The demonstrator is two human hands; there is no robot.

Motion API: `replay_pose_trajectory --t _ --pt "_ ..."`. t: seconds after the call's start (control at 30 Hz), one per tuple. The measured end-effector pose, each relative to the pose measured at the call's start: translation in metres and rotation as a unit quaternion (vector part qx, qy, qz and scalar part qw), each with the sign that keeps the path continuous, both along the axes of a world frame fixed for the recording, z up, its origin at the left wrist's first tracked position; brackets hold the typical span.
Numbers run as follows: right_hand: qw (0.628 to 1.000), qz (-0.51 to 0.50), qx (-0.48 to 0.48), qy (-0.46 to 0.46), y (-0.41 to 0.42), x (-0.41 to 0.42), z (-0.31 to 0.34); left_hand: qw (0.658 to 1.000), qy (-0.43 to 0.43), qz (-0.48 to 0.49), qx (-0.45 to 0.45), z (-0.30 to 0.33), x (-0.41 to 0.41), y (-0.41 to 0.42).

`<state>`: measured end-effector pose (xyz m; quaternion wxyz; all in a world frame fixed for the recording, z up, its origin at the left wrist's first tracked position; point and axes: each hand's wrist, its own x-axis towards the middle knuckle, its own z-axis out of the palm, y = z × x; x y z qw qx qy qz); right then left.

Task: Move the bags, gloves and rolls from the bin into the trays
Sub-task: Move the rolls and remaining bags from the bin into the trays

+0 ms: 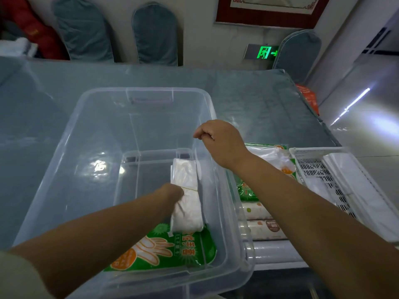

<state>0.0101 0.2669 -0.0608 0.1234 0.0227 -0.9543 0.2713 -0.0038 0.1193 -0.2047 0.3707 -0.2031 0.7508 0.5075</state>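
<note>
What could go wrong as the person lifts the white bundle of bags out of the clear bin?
1. The left hand grips the white bundle near its thin band, so it may sag or slip loose.
2. The bundle lies partly on the green glove pack, which could get dragged.
3. The right hand over the bin rim may obstruct the lift.

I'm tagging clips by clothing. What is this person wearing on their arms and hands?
Both forearms are bare, and neither the left hand nor the right hand wears a glove, ring, watch or bracelet that shows. The only clothing visible is a pale beige sleeve at the upper left arm.
</note>
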Motion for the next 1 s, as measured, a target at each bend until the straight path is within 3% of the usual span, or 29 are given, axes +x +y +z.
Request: replay_pose_trajectory --t 0.2,0.3,0.5,0.67,0.73,0.83,1.0 --pt "1.0 0.0 0.002 0.007 0.0 0.001 0.0 0.995 -0.041 0.043 0.078 0.006 0.007 0.004" --pt "1.0 0.0 -0.002 0.006 0.001 0.001 0.0 0.996 -0.047 0.01 0.079 0.018 0.008 0.003" --pt "1.0 -0.002 -0.024 0.001 0.002 0.005 -0.001 0.991 0.075 0.003 0.113 0.068 -0.008 -0.008" --pt "0.999 -0.022 -0.048 -0.014 -0.002 0.006 0.005 0.954 0.193 0.07 0.22 0.134 -0.013 -0.024" --pt "0.99 -0.03 -0.131 -0.038 -0.006 0.004 0.015 0.936 0.201 0.079 0.278 0.158 -0.01 -0.025" --pt "0.934 -0.064 -0.346 -0.056 -0.011 0.002 0.038 0.915 0.215 0.062 0.335 0.184 -0.004 -0.017" --pt "0.866 -0.121 -0.481 -0.064 0.008 0.016 0.059 0.902 0.253 0.005 0.35 0.204 0.009 0.024"
